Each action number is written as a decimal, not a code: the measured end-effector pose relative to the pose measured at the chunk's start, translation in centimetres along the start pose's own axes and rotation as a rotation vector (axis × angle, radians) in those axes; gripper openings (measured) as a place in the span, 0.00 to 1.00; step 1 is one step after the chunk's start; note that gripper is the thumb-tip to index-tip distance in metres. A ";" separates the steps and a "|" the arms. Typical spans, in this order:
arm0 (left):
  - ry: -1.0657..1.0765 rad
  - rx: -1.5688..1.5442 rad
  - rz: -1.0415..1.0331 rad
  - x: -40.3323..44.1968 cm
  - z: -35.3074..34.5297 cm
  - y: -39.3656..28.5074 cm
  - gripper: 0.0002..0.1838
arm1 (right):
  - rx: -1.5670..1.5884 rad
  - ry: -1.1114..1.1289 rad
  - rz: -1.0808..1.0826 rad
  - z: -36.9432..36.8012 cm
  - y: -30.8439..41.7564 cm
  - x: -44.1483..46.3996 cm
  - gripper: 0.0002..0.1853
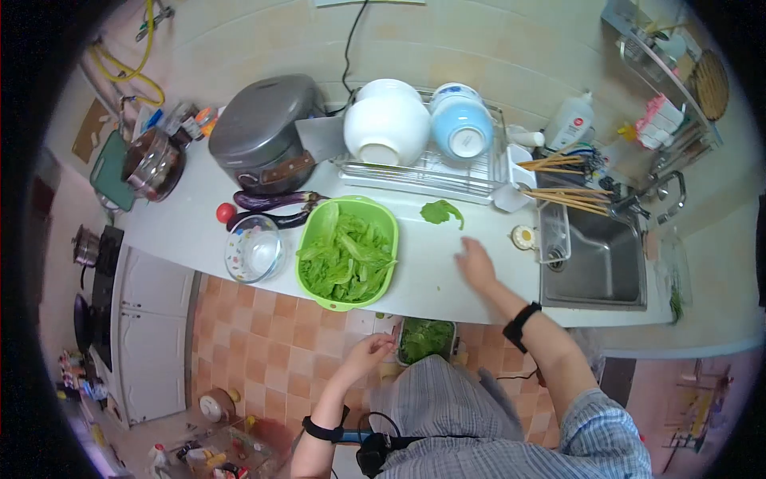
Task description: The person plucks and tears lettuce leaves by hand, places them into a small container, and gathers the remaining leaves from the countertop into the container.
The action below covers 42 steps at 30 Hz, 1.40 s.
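Note:
My right hand [476, 263] is over the counter, fingers stretched out and holding nothing. Just beyond its fingertips lies a torn lettuce leaf [441, 212]. My left hand [373, 351] hangs below the counter's front edge with loosely bent fingers, and nothing shows in it. It is beside the rim of a bin [456, 345] with green leaves [424, 338] inside. On the counter, left of my right hand, stands a green plastic basket [390, 275] full of lettuce [345, 254].
Left of the basket are a glass bowl [254, 249], eggplants [275, 200] and a tomato [226, 212]. Behind stand a grey cooker [259, 128] and a dish rack [423, 182] with bowls. A cleaver [321, 137] leans there. At right are chopsticks [566, 198] and a sink [606, 275].

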<state>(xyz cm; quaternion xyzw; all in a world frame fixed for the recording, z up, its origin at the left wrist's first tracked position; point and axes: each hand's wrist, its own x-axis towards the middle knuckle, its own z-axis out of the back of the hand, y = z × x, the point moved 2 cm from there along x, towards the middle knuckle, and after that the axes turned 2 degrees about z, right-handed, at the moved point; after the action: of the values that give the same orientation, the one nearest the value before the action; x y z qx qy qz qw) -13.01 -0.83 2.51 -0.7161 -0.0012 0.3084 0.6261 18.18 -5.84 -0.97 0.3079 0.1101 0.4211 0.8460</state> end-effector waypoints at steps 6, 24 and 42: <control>-0.156 0.035 0.060 -3.9 1.0 0.5 0.13 | -0.182 -0.069 -0.092 -3.0 -2.7 9.1 0.22; -0.124 0.023 -0.025 -2.2 4.4 1.0 0.14 | 0.415 -0.133 0.098 3.5 5.5 -7.9 0.08; -0.650 0.927 -0.519 3.2 9.6 -9.3 0.31 | 0.272 0.199 -0.112 -0.6 3.2 -19.7 0.11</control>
<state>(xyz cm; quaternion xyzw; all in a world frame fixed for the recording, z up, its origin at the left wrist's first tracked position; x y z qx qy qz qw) -11.10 11.07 9.17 -0.2160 -0.2315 0.3169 0.8941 3.60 -19.52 -0.94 0.3697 0.2661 0.3827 0.8038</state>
